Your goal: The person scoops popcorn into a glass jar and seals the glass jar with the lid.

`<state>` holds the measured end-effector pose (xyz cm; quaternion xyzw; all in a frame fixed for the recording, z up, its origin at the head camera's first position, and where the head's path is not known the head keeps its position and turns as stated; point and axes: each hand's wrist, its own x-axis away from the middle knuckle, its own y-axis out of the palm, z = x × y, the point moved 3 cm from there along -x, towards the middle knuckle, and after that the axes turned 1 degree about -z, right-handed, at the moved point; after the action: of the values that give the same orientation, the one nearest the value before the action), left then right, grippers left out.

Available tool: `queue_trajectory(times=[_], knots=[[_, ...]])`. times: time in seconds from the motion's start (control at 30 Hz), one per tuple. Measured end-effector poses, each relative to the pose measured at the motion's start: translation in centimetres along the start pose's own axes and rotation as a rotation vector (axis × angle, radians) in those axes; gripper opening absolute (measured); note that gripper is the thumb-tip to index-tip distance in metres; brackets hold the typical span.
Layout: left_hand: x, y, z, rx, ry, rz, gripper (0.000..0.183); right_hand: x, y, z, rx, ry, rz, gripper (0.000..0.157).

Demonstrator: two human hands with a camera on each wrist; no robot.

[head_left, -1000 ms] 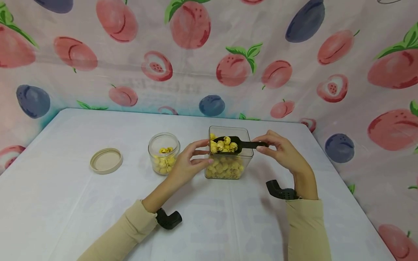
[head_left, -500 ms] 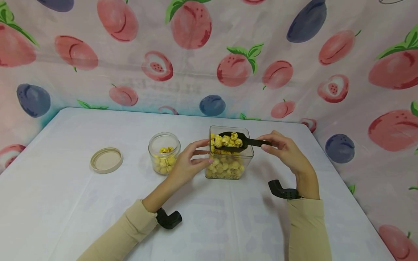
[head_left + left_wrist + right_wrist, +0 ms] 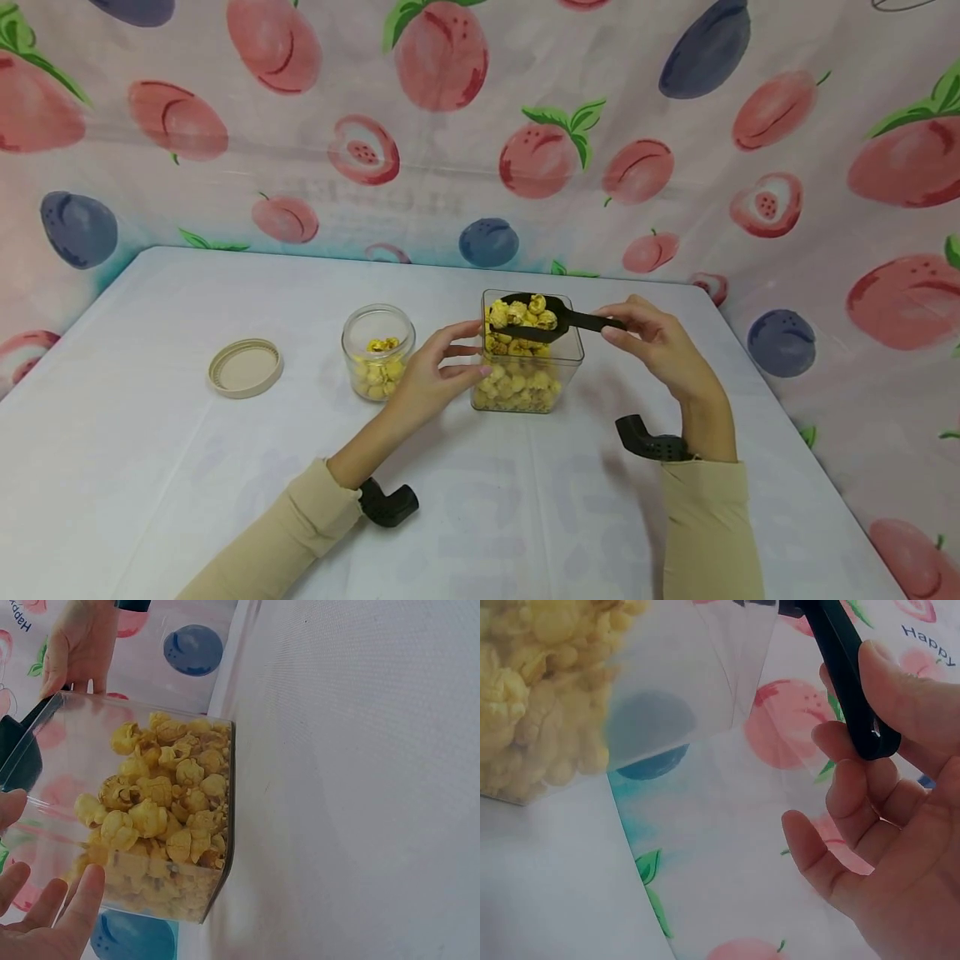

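A clear square container (image 3: 567,372) of yellow popcorn (image 3: 157,802) stands upright on the table. My left hand (image 3: 431,371) touches its left side, thumb near the front face and fingers fairly straight and spread. My right hand (image 3: 656,346) pinches the handle of a black scoop (image 3: 583,321) between thumb and fingers, as the right wrist view also shows at the handle end (image 3: 851,682). The scoop's bowl carries several popcorn pieces (image 3: 517,314) and hangs over the container's mouth, nearly level. More popcorn lies below it inside the container.
Left of the container stands an open round jar (image 3: 346,352) with some popcorn in it. A beige round lid (image 3: 245,369) lies further left on the white-covered table (image 3: 480,517). Behind the table hangs a fruit-printed cloth (image 3: 427,192).
The scoop has risen slightly out of the popcorn and moved a little away from me and to the right, along with my right hand. My left hand has stayed put.
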<state>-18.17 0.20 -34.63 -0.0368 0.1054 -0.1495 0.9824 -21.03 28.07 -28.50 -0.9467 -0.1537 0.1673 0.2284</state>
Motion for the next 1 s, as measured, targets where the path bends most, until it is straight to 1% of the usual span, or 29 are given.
queue_trajectory(times=[0.27, 0.43, 0.57, 0.7, 0.83, 0.9, 1.0], knots=[[0.0, -0.1, 0.1, -0.013, -0.016, -0.005, 0.058, -0.2, 0.6, -1.1, 0.006, -0.041, 0.006, 0.024], [0.0, -0.9, 1.0, -0.009, 0.016, 0.012, 0.057, -0.3, 0.9, -1.6, 0.005, -0.053, 0.018, 0.024], [0.0, -1.8, 2.2, -0.027, 0.034, 0.045, 0.057, -0.4, 1.2, -2.1, -0.009, -0.064, 0.030, 0.023], [0.1, -3.1, 3.5, -0.052, 0.029, 0.080, 0.057, -0.3, 1.4, -2.6, -0.020, -0.072, 0.046, 0.022], [0.3, -4.3, 4.7, -0.069, 0.037, 0.092, 0.057, -0.4, 1.6, -3.0, -0.021, -0.080, 0.068, 0.022], [0.4, -5.0, 5.2, -0.092, 0.036, 0.098, 0.058, -0.4, 1.8, -3.2, -0.024, -0.084, 0.076, 0.022], [0.5, -6.2, 5.7, -0.128, 0.017, 0.106, 0.059, -0.5, 2.1, -3.4, -0.032, -0.090, 0.081, 0.022]])
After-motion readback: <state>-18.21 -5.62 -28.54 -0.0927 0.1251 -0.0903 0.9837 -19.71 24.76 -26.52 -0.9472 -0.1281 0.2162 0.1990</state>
